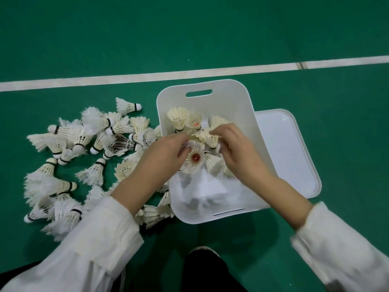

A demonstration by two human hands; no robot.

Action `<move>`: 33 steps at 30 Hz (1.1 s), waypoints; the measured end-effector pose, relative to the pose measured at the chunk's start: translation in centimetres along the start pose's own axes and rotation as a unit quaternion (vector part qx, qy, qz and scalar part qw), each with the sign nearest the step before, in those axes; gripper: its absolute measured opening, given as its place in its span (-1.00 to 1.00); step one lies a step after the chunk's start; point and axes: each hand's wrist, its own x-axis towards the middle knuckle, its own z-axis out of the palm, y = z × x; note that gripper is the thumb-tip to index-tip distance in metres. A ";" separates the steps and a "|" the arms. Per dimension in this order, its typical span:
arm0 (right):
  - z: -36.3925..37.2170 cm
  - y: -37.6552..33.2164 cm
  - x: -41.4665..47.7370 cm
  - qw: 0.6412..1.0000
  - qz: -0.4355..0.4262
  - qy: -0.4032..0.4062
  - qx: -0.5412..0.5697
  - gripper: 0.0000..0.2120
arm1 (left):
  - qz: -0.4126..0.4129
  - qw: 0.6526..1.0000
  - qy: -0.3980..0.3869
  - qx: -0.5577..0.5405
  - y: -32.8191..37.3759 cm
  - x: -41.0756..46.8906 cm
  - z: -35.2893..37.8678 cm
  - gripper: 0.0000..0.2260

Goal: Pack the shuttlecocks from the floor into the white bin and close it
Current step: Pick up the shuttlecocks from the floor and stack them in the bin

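A: Report hand status.
B: I am seeing my left hand (pixel 166 152) and right hand (pixel 235 148) both pinching the feather skirt of one shuttlecock (pixel 194 160) over the white bin (pixel 237 98).
A: Locate remaining items.
B: Several shuttlecocks are sitting inside the bin. A loose pile (pixel 80 148) is lying on the green floor (pixel 189 28) left of it. The lid (pixel 294 148) is lying flat, touching the bin's right side.

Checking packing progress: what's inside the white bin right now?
The white bin holds several shuttlecocks, with the left hand and right hand arranging them. Its floor is hidden.
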 end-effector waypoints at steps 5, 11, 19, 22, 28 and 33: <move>0.4 -1.7 -3.4 0.984 -0.101 -0.105 -0.099 -0.64 | -0.019 1.000 0.001 -0.019 0.6 0.0 0.3 -0.89; 1.9 -0.2 -1.6 0.979 -0.063 -0.091 -0.169 -0.76 | 0.009 1.000 -0.025 -0.009 1.0 0.2 -0.6 -0.80; 2.2 6.0 0.2 0.933 0.163 -0.184 -0.262 -0.73 | 0.087 0.980 -0.071 0.165 -2.0 1.2 -4.9 -0.78; 4.1 7.2 1.3 0.931 0.188 -0.195 -0.246 -0.75 | 0.150 0.948 -0.149 0.236 -3.2 0.2 -5.2 -0.74; 6.5 8.2 3.3 0.911 0.219 -0.245 -0.247 -0.76 | 0.165 0.898 -0.274 0.301 -5.5 -1.2 -6.6 -0.74; 5.2 5.8 3.2 0.904 0.212 -0.279 -0.245 -0.61 | 0.148 0.889 -0.294 0.317 -7.6 -2.6 -7.7 -0.74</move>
